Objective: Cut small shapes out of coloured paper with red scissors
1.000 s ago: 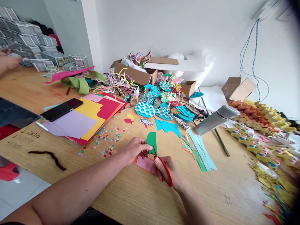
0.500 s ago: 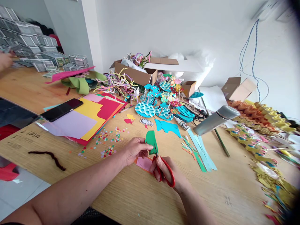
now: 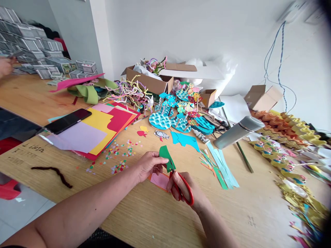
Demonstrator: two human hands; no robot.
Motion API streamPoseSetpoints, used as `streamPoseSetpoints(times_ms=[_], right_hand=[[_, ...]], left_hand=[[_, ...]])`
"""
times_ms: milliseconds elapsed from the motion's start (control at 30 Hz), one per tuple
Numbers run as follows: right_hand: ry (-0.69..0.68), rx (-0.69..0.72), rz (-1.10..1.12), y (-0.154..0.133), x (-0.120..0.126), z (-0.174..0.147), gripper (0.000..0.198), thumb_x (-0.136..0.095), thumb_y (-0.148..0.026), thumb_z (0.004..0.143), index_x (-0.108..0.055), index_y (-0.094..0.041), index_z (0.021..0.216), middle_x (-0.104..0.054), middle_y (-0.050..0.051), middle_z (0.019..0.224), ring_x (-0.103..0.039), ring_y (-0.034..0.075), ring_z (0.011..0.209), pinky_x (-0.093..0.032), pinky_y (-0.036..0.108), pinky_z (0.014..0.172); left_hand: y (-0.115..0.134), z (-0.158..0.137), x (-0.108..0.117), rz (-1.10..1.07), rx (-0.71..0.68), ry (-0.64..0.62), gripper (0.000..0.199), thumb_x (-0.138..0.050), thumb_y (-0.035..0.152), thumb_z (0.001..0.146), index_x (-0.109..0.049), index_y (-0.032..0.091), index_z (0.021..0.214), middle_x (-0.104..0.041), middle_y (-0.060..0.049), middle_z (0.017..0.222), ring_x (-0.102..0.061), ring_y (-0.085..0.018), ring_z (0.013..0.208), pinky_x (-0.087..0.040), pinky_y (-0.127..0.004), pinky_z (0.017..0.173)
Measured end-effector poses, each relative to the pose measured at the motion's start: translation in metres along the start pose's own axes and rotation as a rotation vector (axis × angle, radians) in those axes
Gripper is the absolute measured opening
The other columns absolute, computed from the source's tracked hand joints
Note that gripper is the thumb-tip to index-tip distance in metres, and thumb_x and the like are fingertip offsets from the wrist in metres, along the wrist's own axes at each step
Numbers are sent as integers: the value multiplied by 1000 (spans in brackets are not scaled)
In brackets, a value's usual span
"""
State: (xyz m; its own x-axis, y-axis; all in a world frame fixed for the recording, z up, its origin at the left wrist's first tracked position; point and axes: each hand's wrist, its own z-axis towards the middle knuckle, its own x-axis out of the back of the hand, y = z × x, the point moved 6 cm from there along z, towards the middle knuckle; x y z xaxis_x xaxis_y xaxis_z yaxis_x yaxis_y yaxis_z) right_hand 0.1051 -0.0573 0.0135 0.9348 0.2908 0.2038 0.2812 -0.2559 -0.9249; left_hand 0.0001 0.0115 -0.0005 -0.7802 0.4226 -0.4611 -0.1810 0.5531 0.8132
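Note:
A piece of green paper (image 3: pixel 164 154) is pinched between the thumb and fingers of my left hand (image 3: pixel 151 163), above the table. My right hand (image 3: pixel 186 187) grips red-handled scissors (image 3: pixel 190 196), fingers through the loops. The blades lie at the green paper's right part, where a slit shows. Below the hands rests a pink paper piece (image 3: pixel 159 179) with an orange edge and a drawn outline. Beyond them lie small red (image 3: pixel 141 133) and yellow paper cut-outs (image 3: pixel 143 128), and blue paper scraps (image 3: pixel 184 140).
Coloured paper sheets (image 3: pixel 103 132) and a phone (image 3: pixel 68 120) lie left, near scattered confetti (image 3: pixel 119 153). A grey thermos (image 3: pixel 238 132) lies right, beside paper strips (image 3: pixel 223 168). Finished blue fish crafts (image 3: pixel 178 110) and pipe cleaners (image 3: pixel 129 91) stand behind. Another person's hand (image 3: pixel 5 67) shows far left.
The green paper has tilted and its top edge has changed shape, with the slit now wider. My right hand and the scissors shifted very slightly right.

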Motion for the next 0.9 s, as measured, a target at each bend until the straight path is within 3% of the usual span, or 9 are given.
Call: streamPoseSetpoints(times_ms=[400,900], right_hand=[[-51,40,14,8,1,0,68,-32,-70,87,-60,-12,63,-45,-3,39,-33,6,32,-24,20,36],[-54,32,7,3,0,0,69,-33,-73,84,-58,-14,60,-44,-2,39,-32,7,33,-24,21,38]], left_hand=[[0,-1,-2,59,0,-28,25,-76,31,53,-62,13,63,-59,0,55,-46,-8,46,-31,-23,47],[1,-1,-1,144,-64,0,21,-73,30,56,-61,13,61,-55,2,49,-45,-8,44,-32,-23,45]])
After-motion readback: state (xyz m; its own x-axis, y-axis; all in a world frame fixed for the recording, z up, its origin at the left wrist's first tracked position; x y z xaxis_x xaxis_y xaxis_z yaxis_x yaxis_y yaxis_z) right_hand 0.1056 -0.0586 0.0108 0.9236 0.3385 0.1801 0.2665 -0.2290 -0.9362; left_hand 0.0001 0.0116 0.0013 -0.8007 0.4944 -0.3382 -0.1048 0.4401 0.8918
